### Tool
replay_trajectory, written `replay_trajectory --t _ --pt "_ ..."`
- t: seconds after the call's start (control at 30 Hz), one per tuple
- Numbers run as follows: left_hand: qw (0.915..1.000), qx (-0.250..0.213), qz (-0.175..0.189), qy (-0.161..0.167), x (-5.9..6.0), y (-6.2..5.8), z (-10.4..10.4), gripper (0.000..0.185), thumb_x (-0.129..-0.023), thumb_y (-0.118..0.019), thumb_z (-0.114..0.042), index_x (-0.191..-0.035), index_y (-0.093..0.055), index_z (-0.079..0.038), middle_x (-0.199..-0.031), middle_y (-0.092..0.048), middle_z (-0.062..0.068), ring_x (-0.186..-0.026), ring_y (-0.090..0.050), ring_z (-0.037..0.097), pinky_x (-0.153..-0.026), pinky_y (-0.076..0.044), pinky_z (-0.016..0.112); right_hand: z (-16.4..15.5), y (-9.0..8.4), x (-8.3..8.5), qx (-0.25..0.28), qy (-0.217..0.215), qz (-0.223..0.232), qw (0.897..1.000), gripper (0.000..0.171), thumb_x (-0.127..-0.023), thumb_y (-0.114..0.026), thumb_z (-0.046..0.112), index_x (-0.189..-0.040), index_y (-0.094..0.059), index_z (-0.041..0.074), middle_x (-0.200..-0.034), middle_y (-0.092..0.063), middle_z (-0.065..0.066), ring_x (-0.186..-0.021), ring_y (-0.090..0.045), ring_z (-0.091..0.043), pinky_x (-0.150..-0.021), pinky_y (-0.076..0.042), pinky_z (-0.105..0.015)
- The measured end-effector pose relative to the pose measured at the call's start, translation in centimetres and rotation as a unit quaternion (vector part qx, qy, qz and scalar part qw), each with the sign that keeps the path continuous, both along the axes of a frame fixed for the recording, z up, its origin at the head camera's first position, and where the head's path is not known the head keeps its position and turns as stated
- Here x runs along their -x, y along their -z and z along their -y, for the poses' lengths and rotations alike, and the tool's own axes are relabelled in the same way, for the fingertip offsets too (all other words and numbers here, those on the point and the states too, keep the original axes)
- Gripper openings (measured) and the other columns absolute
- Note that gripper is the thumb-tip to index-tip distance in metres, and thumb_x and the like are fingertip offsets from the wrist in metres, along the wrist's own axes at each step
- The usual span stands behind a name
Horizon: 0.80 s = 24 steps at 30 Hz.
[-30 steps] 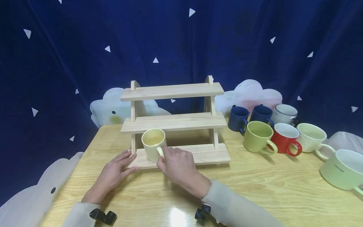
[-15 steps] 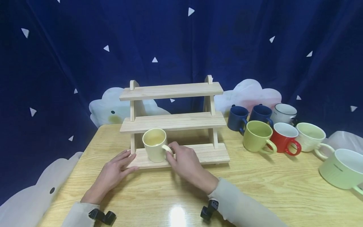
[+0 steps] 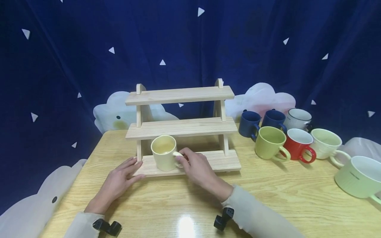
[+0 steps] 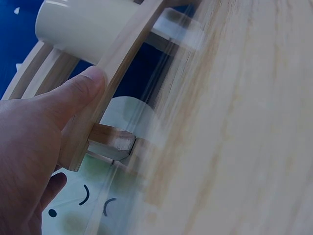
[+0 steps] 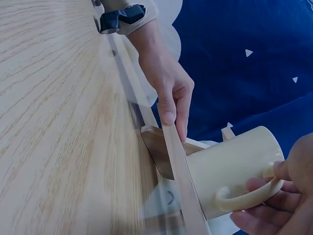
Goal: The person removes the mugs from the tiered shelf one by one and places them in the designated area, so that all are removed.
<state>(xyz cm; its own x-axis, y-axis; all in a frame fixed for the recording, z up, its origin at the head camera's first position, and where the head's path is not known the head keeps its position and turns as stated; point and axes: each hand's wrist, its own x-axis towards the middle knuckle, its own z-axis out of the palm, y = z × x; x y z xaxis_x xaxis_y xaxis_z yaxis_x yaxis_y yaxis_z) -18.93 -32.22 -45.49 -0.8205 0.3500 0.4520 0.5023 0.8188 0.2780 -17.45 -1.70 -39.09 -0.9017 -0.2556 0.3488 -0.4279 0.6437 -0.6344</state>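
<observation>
A pale yellow mug [image 3: 163, 160] stands upright on the bottom board, left of its middle, on a three-tier wooden display shelf [image 3: 181, 127]. My right hand [image 3: 200, 169] pinches its handle [image 5: 244, 199] between thumb and fingers; the handle points right and slightly towards me. At the shelf's left end my left hand [image 3: 118, 180] grips the bottom board. In the left wrist view the thumb [image 4: 80, 90] presses the board's front edge, while the other fingers are mostly hidden behind the board's end.
To the right on the wooden table [image 3: 148, 205] stand two navy mugs [image 3: 248, 125], an olive mug [image 3: 269, 143], a red mug [image 3: 294, 145], a white mug [image 3: 297, 119], a cream mug [image 3: 324, 145] and a pale green mug [image 3: 355, 180]. A dark blue curtain [image 3: 178, 39] hangs behind.
The yellow mug has turned so its handle swings from the front towards the right, and it has shifted slightly right. My right hand has moved right with the handle. The left hand stays put.
</observation>
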Motion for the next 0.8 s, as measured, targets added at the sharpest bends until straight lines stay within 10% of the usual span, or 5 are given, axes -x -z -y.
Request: replay_trajectory --t 0.8 --pt "1.0 -0.001 -0.002 0.001 0.0 0.0 0.0 0.059 -0.08 -0.078 -0.04 -0.129 -0.065 -0.009 -0.135 -0.058 0.016 -0.128 -0.05 0.037 -0.1 -0.043 0.056 -4.6 0.0 -1.3 0.049 0.014 0.006 0.999 0.012 -0.094 -0.067 0.018 -0.105 -0.072 0.016 -0.091 -0.07 0.008 -0.083 -0.062 -0.01 -0.076 -0.053 -0.036"
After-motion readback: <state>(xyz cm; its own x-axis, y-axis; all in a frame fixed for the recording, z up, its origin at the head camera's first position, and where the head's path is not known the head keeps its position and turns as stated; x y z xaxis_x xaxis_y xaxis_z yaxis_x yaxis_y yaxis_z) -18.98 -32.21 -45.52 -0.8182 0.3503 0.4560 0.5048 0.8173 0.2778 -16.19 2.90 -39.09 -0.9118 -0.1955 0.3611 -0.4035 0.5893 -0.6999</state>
